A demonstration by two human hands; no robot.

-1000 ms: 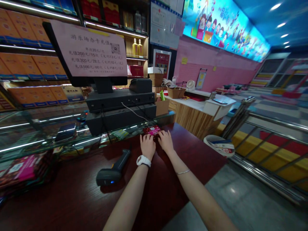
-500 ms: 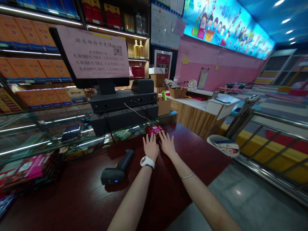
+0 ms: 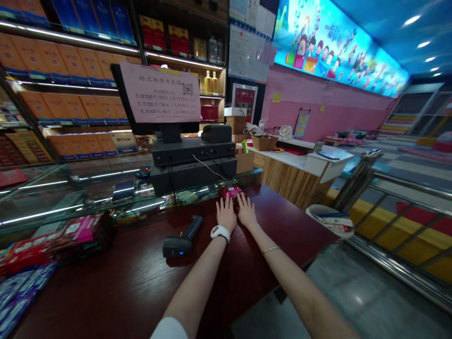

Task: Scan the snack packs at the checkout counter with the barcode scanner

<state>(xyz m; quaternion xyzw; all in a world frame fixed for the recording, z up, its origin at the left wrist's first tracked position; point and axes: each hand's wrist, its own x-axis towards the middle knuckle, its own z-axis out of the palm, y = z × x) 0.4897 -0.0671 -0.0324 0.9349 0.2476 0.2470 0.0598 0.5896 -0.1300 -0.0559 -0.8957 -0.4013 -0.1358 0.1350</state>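
Note:
Side by side at the far edge of the dark red counter (image 3: 134, 282), my left hand (image 3: 226, 215) and my right hand (image 3: 247, 213) reach forward with fingers stretched out. Their fingertips touch the near side of a small pile of pink and dark red snack packets (image 3: 230, 190), partly covered by the fingers. Neither hand is wrapped round anything. A white watch sits on my left wrist and a thin bracelet on my right. To the left of my left forearm lies a black barcode scanner (image 3: 181, 241), its blue light on.
More packets (image 3: 79, 230) and purple wrappers (image 3: 24, 292) lie on the counter's left. Behind stand a glass case (image 3: 99, 190) and a monitor (image 3: 169, 132) with a pink sign. A bin (image 3: 328, 219) and metal railing (image 3: 406, 188) are at the right.
My view has turned a little to the left, bringing more of the left packets into sight. Both hands stay outstretched against the small packet pile.

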